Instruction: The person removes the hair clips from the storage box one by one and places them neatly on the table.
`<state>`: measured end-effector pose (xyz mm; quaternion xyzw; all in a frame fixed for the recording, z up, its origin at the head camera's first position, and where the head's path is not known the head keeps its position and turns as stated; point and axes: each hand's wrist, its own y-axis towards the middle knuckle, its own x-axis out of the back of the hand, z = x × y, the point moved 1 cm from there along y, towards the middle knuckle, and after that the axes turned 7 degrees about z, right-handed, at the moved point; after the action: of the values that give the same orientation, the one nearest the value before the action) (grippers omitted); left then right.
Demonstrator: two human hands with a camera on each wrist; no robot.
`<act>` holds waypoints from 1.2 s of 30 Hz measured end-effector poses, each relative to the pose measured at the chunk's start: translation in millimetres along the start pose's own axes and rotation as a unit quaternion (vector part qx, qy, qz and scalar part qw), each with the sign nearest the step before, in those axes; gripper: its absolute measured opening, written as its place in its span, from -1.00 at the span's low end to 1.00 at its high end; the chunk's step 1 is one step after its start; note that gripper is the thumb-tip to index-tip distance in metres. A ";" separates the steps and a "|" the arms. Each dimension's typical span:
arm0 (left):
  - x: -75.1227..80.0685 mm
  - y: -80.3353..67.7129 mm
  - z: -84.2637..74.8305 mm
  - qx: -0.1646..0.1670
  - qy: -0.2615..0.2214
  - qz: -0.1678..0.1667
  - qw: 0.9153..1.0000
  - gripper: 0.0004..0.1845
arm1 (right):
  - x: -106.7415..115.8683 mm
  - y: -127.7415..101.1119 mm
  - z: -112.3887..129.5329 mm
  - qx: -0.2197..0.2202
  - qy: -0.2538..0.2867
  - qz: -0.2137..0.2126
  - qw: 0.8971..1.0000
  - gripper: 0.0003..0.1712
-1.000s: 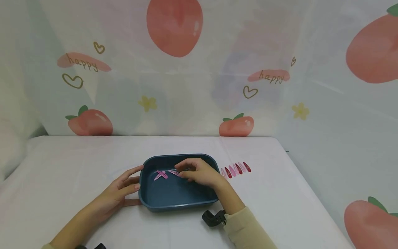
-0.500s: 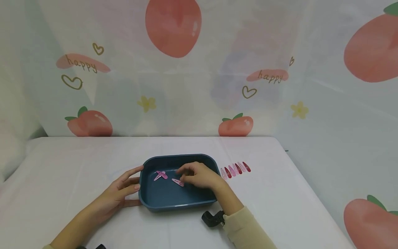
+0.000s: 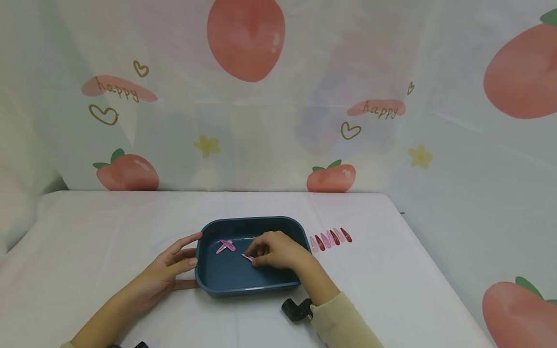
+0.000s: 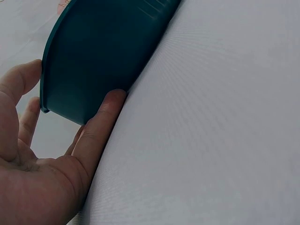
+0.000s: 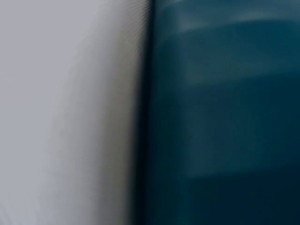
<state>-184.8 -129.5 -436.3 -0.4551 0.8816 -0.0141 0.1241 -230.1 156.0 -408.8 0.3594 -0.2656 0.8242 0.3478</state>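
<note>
A dark blue-green rectangular tray (image 3: 235, 282) sits on the white-covered table. My left hand (image 3: 161, 273), fingers spread and fairly straight, touches its left end; in the left wrist view the fingertips meet the tray's wall (image 4: 89, 61). Inside the tray, my right hand (image 3: 278, 251) pinches a small pink snap hair clip (image 3: 247, 257) between thumb and fingers, which partly cover it. Further left in the tray lie pink hair clips (image 3: 226, 246), crossed over each other. The right wrist view holds only the blurred tray side (image 5: 225, 122), with no hand visible.
Right of the tray, several red and pink hair clips (image 3: 330, 239) lie in a slanted row on the white tablecloth (image 3: 391, 290). A fruit-printed curtain (image 3: 261, 121) hangs behind the table. A black wrist camera (image 3: 297, 310) sits below the right forearm, near the tray's front corner.
The single pink clip first showed by the right fingers, then lay exposed nearer the tray's middle; now thumb and fingers close on it. My right hand has shifted slightly downward; the left stays put.
</note>
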 end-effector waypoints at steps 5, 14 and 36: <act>0.2 0.8 0.0 0.000 -0.003 0.002 1.000 -0.40 | -0.6 -0.4 0.4 -0.011 0.004 0.000 1.000 -0.74; 0.9 0.7 1.2 0.004 -0.004 -0.001 1.000 -0.40 | -1.2 -1.9 3.3 0.003 -0.009 0.009 1.000 -0.78; 2.5 1.6 2.6 0.010 -0.001 -0.008 1.000 -0.40 | 1.6 -0.7 -2.1 0.047 0.044 0.032 0.997 -0.89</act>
<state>-186.9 -130.4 -439.6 -0.4606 0.8778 -0.0235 0.1293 -231.2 158.5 -408.7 0.3298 -0.2226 0.8615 0.3155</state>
